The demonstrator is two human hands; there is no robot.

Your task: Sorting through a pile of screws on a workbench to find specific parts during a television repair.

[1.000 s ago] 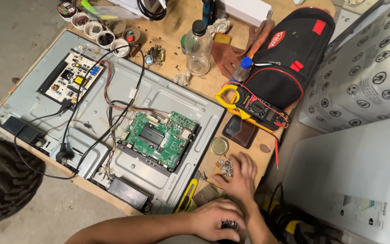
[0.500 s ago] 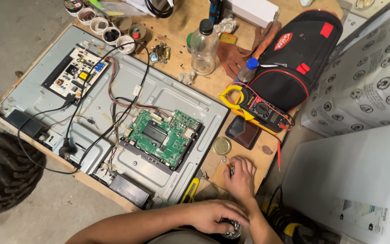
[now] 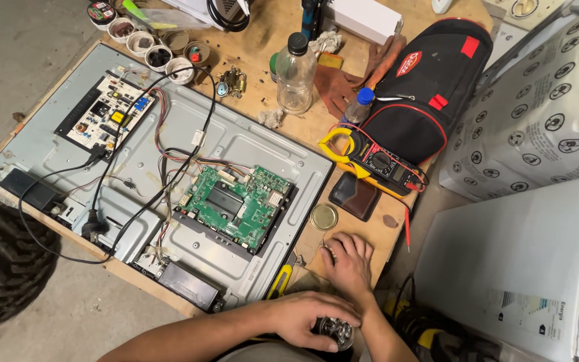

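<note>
The left hand (image 3: 313, 320) is at the bottom of the view, near the front edge of the wooden bench (image 3: 263, 80); its fingers are curled down and clamped on a small shiny round jar (image 3: 335, 332), which peeks out under the fingertips, and I cannot tell what is inside it; the right hand (image 3: 348, 263) lies flat on the bench just above the left hand, palm down, fingers spread a little and holding nothing; a round gold lid (image 3: 323, 216) sits on the bench just beside the right hand's fingertips, not touching them; a dark brown wallet (image 3: 354, 196) lies near the lid, and a yellow and black meter (image 3: 375, 159) with red wires rests just past it; a black bag with red trim (image 3: 430, 94) lies behind the meter; a big grey metal back panel (image 3: 68, 121) covers most of the bench on the left; a green circuit board (image 3: 236, 204) sits on the panel near the hands, and a white circuit board (image 3: 105, 117) sits well apart at the far end; black and coloured wires run between them; a clear plastic bottle (image 3: 295, 75) with a black cap stands upright at the back; a yellow tool handle (image 3: 280, 281) pokes out beside the panel, close to the left hand.
</note>
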